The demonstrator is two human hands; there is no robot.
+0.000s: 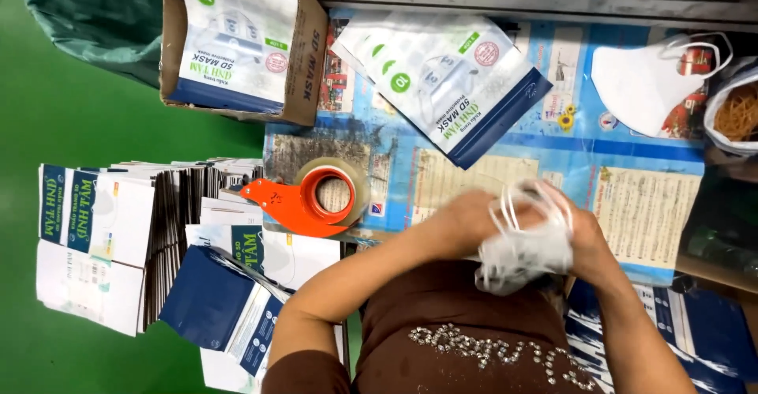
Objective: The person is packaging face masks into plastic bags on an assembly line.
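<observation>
Currently both hands, left hand (pixel 466 216) and right hand (pixel 580 232), have fingers clamped on a stack of white masks (pixel 525 248), lower centre. Bagging step, I'd judge. Next needs a pouch (pixel 454 78), upper centre.

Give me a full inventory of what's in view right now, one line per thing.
Tape dispenser: one, orange, with a clear roll, table's left edge.
Pouches: small stack, white and navy, table top centre.
Cardboard box: one, brown, pouches inside, top left.
Loose mask: one, white, table top right.
Rubber bands: bagful, tan, far right.
Flat cartons: stacks, white and navy, on green floor at left.
Mask bundle: one, white, held in both hands.
Left hand: gripping the bundle.
Right hand: gripping the bundle.
</observation>
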